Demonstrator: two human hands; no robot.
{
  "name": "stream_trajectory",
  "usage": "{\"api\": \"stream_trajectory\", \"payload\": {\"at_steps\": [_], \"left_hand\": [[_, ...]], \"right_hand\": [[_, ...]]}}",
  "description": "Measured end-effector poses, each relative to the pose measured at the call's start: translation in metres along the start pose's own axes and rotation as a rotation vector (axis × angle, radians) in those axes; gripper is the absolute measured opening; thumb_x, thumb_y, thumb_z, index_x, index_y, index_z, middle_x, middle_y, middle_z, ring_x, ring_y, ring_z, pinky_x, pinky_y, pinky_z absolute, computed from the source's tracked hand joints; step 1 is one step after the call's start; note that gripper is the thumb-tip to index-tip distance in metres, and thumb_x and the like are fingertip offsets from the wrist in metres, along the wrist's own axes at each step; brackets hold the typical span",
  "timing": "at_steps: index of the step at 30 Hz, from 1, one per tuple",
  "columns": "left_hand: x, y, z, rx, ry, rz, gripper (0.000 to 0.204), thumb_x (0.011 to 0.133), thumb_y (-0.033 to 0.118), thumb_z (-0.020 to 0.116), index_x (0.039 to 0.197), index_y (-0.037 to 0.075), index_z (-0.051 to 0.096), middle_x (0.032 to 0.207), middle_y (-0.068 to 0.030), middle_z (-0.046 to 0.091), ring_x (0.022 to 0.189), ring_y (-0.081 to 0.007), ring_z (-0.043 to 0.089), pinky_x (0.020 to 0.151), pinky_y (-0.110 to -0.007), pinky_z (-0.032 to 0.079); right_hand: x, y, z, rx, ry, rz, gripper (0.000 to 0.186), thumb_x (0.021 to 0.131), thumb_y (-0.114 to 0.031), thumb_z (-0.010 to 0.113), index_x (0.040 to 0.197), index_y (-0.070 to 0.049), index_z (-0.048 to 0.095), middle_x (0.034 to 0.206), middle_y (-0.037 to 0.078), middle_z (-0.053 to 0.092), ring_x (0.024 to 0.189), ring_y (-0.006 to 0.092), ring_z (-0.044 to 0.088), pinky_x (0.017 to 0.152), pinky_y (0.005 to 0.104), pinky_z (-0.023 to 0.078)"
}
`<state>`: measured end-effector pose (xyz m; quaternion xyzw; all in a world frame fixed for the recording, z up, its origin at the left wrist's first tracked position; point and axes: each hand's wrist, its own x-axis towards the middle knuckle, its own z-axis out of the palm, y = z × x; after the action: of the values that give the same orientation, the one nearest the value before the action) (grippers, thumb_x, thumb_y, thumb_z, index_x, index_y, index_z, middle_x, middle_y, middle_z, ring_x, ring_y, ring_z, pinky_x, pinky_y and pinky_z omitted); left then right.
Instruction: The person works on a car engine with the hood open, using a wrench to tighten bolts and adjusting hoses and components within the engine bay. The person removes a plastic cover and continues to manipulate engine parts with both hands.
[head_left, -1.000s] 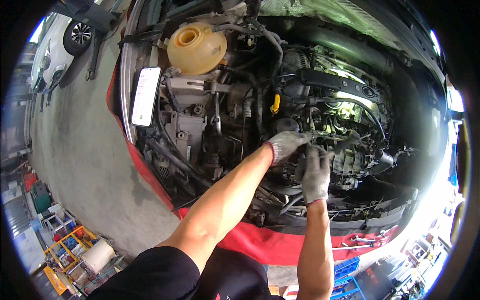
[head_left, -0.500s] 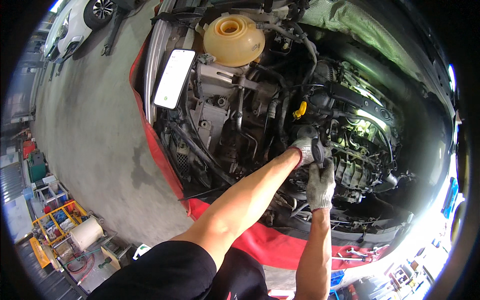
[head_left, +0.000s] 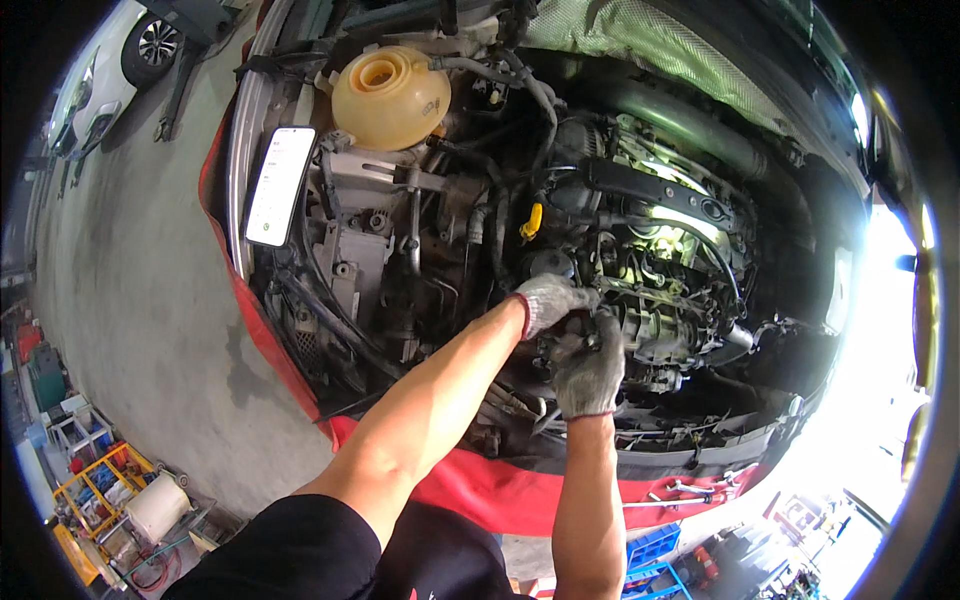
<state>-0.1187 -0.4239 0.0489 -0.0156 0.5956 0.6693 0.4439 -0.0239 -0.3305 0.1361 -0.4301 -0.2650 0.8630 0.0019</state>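
Both of my hands wear grey knit gloves and work close together in a car's engine bay, beside the black-and-grey engine (head_left: 665,335). My left hand (head_left: 553,302) reaches in from the left with its fingers closed near a round black cap (head_left: 550,264). Just below and to the right, my right hand (head_left: 588,372) is closed, fingers curled up toward the left fingertips. A small dark piece shows between the gloves, but the fingers hide what it is. Beyond them stands a yellow dipstick handle (head_left: 531,221).
A cream coolant tank (head_left: 390,105) sits at the far left of the bay. A lit phone (head_left: 280,186) rests on the left edge. Red fender covers (head_left: 470,490) drape the near side, with wrenches (head_left: 700,488) lying at the right. A yellow cart (head_left: 95,490) stands lower left.
The view has shifted, so the scene sits further left. A dark rounded tool end that stood up between my hands no longer shows there. My right hand has turned, fingers curled more.
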Motion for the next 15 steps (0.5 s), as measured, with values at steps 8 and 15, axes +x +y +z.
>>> {"api": "stream_trajectory", "payload": {"at_steps": [8,15], "left_hand": [[0.005,0.004,-0.01,0.989,-0.062,0.309,0.038,0.102,0.039,0.063,0.113,0.005,0.077,0.112,-0.0135,0.076,0.103,-0.023,0.071,0.091,-0.035,0.054],[0.01,-0.004,-0.011,1.144,-0.061,0.607,0.031,0.092,-0.002,0.06,0.119,0.006,0.073,0.12,-0.0144,0.074,0.111,-0.0247,0.071,0.096,-0.035,0.056]], "right_hand": [[-0.007,0.011,0.01,-1.797,0.184,-0.836,0.03,0.09,-0.013,0.064,0.12,-0.011,0.063,0.104,0.021,0.069,0.1,0.0399,0.069,0.088,0.0493,0.055],[0.018,0.013,-0.009,-0.884,0.394,-0.524,0.066,0.101,-0.054,0.055,0.129,0.005,0.058,0.116,0.03,0.068,0.099,0.0427,0.068,0.09,0.0493,0.052]]}}
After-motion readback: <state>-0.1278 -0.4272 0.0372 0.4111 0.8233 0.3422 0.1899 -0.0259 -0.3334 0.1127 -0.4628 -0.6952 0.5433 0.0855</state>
